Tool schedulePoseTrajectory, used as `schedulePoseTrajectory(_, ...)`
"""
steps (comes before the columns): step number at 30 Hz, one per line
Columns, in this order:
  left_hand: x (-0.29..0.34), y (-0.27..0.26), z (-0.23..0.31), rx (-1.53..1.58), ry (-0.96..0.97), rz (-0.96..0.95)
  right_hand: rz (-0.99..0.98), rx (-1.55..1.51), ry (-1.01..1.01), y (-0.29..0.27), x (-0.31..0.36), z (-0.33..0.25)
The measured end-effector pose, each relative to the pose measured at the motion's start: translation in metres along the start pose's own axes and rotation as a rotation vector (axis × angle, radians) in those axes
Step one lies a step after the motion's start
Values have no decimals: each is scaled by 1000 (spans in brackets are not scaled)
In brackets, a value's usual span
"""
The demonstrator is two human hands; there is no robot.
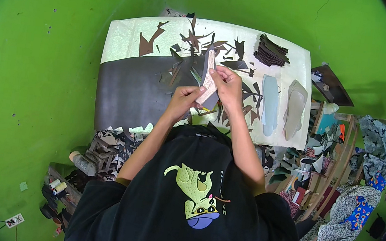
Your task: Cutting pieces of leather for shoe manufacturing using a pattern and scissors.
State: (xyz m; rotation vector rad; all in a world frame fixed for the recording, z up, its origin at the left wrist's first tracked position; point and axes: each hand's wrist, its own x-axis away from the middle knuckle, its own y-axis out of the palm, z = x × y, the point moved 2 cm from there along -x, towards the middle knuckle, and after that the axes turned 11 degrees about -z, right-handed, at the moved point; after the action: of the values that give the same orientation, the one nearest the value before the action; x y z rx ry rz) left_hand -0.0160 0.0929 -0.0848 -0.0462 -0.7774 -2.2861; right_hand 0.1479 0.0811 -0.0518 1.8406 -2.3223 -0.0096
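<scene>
Both hands are closed on a long, narrow pale template [210, 74] with faint markings, raised over the middle of the white table [277, 139]. My left hand [187, 99] pinches its lower left edge. Higher up on the right side, my right hand [227, 86] grips it with the thumb on top. A dark grey piece of sheet material [212, 101] lies behind the template and shows along its edges. Something small and yellow [208, 110] peeks out at the lower end; what it is I cannot make out.
A large dark sheet [129, 93] covers the table's left. Brown and black offcuts [194, 39] lie scattered around my hands. To the right are a stack of dark pieces [272, 51], bluish sole-shaped pieces [269, 103] and grey ones [295, 109]. A wooden rack [336, 172] with fabrics stands right.
</scene>
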Motion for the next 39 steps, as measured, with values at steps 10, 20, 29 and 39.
schedulePoseTrajectory(10, 6, 7, 10, -93, 13, 32, 28, -35, -30, 4, -1, 5)
schedulePoseTrajectory(20, 7, 10, 10, -94, -17, 81, 24, -113, 0, -2, 0, 8)
schedulePoseTrajectory(29, 7, 11, 18, -21, -96, 51, 4, -388, 88, -4, 2, 9)
schedulePoseTrajectory(39, -7, 0, 22, -128, 52, 37, -25, -389, 99, -7, 1, 11)
